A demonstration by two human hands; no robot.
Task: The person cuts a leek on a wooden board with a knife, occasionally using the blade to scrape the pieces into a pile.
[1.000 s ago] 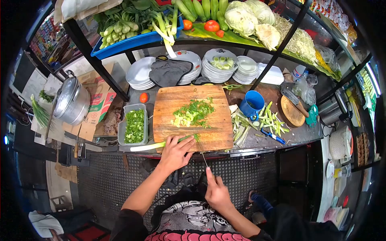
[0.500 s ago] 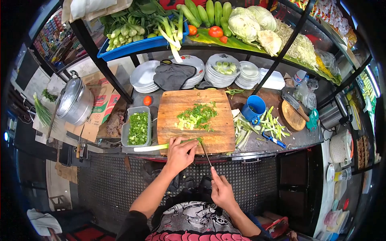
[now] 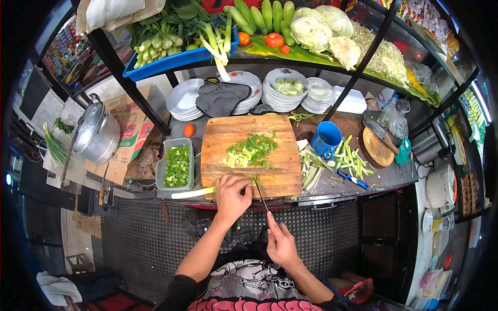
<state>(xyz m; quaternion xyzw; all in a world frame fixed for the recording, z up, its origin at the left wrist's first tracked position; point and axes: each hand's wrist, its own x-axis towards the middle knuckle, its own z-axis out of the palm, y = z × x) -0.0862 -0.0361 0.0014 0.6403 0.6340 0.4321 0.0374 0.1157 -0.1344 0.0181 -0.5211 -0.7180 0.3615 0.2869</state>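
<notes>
My left hand (image 3: 233,197) is closed over a green onion stalk (image 3: 192,193) along the near edge of the wooden cutting board (image 3: 215,137). The white end of the stalk sticks out to the left past the board. My right hand (image 3: 281,242) grips a knife (image 3: 262,197) by its handle, which is mostly hidden. Its blade points up and away, with the tip at the green end of the stalk, just right of my left fingers. Farther back on the board lies a loose pile of chopped green onion (image 3: 251,149).
Left of the board stands a plastic container (image 3: 191,165) of chopped greens, with a tomato (image 3: 189,130) behind. To the right are a blue mug (image 3: 327,141), trimmings (image 3: 350,158), a blue-handled peeler (image 3: 353,179) and a round wooden block (image 3: 376,150). Stacked plates (image 3: 184,96) sit beneath the vegetable shelf.
My right hand and the knife have shifted slightly left, closer to my left hand. The fingers of my left hand are drawn in more. The whole view has moved a little.
</notes>
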